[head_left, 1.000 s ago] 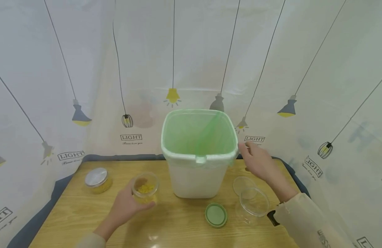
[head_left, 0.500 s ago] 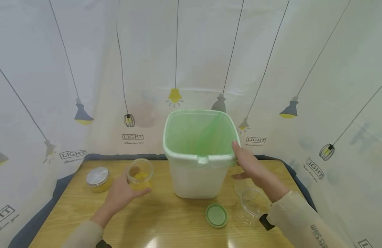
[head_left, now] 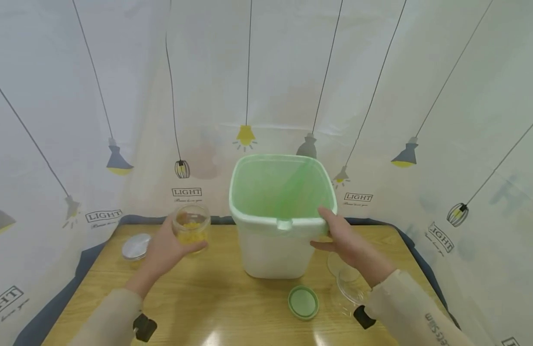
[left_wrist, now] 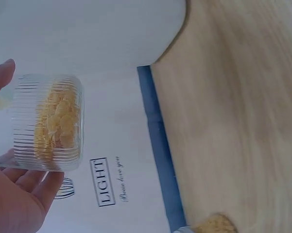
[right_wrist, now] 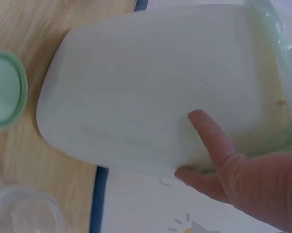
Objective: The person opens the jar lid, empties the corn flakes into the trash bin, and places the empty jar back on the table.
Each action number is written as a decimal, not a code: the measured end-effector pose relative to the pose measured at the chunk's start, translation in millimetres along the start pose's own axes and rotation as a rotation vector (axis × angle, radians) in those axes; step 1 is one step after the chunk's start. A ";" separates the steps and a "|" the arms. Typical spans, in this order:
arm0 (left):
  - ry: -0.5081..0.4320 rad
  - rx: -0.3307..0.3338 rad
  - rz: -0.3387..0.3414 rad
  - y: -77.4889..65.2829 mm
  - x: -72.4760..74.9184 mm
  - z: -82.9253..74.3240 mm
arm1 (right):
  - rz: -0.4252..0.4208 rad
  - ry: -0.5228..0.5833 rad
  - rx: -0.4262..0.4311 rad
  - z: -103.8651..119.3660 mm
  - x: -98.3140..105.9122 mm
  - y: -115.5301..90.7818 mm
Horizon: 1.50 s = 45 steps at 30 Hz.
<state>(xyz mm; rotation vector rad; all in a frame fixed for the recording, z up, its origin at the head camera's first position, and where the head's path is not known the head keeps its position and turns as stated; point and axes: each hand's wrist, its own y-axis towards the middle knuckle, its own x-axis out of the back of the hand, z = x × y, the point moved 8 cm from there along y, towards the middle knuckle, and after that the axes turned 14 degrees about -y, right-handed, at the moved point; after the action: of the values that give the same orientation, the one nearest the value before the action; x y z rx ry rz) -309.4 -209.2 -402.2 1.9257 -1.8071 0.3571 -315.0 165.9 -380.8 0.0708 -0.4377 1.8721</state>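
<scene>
My left hand [head_left: 169, 245] grips a clear ribbed jar [head_left: 195, 235], lifted off the table, to the left of the bin. Yellow flake-like pieces [left_wrist: 58, 119] fill part of it; in the left wrist view it lies sideways between thumb and fingers. At the centre stands a white bin [head_left: 275, 254] lined with a thin green bag [head_left: 271, 187]. My right hand [head_left: 346, 242] is at the bin's front right corner, fingers fairly straight against its rim and wall. Any grip on the rim's inner side is hard to make out.
A silver-lidded jar [head_left: 136, 247] stands at the left, partly behind the left hand. A green-rimmed lid [head_left: 303, 302] lies in front of the bin. Clear containers [head_left: 346, 293] sit at the right, near the right forearm. A printed curtain [head_left: 206, 72] hangs behind the wooden table [head_left: 232, 312].
My left hand has raised the jar and shifted it a little left and away from me. My right hand has moved left from beside the bin onto its front right corner.
</scene>
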 end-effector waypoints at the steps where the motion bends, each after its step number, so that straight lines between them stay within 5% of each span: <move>1: 0.022 0.005 -0.010 2.1 2.5 -2.8 | -0.007 0.019 0.000 -0.4 -0.9 0.7; 18: 0.073 -0.034 -0.071 37.0 27.3 -56.9 | -0.085 0.029 -0.007 -1.9 -2.2 0.7; 27: 0.154 -0.141 -0.134 50.4 33.7 -90.0 | -0.094 0.033 -0.005 -1.3 -2.0 0.2; 36: 0.147 -0.150 -0.146 62.3 31.0 -116.5 | -0.102 0.026 -0.006 -3.0 -1.9 0.5; 45: 0.192 -0.225 -0.159 72.1 22.0 -141.1 | -0.107 0.026 -0.005 -3.0 -2.8 1.4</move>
<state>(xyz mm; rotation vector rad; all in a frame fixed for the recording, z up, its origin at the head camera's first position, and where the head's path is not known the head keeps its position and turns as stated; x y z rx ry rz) -360.4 -158.6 -259.2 1.7980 -1.4933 0.2619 -314.8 164.0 -384.8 0.0647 -0.4130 1.7647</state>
